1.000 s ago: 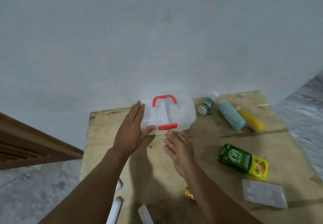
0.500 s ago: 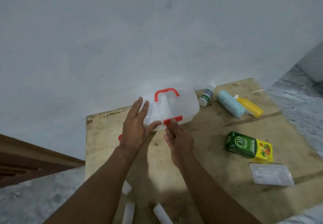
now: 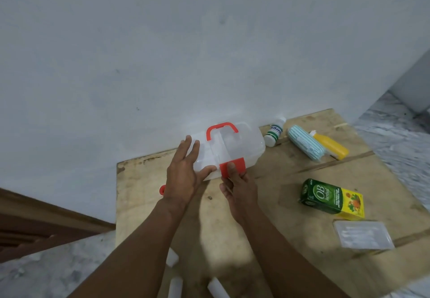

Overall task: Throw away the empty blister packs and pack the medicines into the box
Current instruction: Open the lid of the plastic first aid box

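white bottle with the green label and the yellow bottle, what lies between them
A pale blue striped pouch lies between the white bottle and the yellow bottle, touching the yellow one; head view.

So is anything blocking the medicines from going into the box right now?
Yes: the clear box looks shut. The right hand is lifting its red latch while the left hand steadies it. The table between looks unobstructed.
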Available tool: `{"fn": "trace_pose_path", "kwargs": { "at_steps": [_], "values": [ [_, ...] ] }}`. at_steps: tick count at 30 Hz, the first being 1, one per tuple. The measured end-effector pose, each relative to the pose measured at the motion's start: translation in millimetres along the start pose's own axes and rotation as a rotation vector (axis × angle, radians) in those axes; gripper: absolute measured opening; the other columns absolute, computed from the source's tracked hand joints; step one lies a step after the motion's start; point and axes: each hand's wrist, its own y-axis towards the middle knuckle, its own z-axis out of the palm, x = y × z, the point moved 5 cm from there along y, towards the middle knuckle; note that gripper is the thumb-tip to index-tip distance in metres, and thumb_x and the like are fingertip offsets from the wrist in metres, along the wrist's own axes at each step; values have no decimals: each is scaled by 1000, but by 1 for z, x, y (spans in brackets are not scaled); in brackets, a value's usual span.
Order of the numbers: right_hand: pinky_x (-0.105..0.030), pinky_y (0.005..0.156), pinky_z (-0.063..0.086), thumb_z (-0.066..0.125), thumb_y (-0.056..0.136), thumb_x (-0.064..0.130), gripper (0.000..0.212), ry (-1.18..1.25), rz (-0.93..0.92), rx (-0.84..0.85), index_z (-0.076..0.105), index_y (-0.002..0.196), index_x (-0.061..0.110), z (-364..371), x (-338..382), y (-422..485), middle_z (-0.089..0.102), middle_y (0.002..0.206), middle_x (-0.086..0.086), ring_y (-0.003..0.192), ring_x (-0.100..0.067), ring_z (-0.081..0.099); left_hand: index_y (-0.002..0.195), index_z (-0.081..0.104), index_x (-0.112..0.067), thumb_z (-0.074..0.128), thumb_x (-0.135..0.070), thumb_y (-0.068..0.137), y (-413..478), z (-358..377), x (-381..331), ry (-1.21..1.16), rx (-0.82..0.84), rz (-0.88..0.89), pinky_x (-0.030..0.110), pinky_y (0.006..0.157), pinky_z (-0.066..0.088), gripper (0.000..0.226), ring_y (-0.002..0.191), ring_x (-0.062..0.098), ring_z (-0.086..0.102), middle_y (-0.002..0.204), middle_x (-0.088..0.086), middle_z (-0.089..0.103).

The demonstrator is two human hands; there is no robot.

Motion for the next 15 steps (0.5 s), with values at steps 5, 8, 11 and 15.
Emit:
{"fn": "trace_pose_path", "kwargs": {
  "at_steps": [5,8,11,15],
  "values": [
    [-29,76,58,76,78,40,36,-98,-28,-76,64,107,21,-5,3,-4,71,111,-1,97,-17,70,145,46,-13,72,-46,80,-2,0,-1,13,-1,0,25,112,22,77,147,20,26,158,2,30],
    [-29,74,59,76,84,35,39,-246,-124,-143,67,114,11,-11,11,-7,73,104,-6,88,-18,70,144,47,-12,73,-44,79,0,-1,0,5,2,6,25,112,23,77,146,19,26,157,2,30],
    [-31,69,57,78,83,32,26,-348,-246,-130,72,93,9,-14,25,-15,73,85,-8,77,-18,66,143,48,-11,75,-42,78,-1,-2,-1,-8,-2,1,25,112,24,77,146,18,27,157,2,31],
    [-32,79,58,76,85,29,24,-553,-395,-54,71,100,11,-8,47,-21,74,91,-3,82,-13,69,142,50,-11,77,-39,77,-1,-3,0,-28,-8,-5,23,111,25,75,145,19,29,156,3,33]
  ]
}}
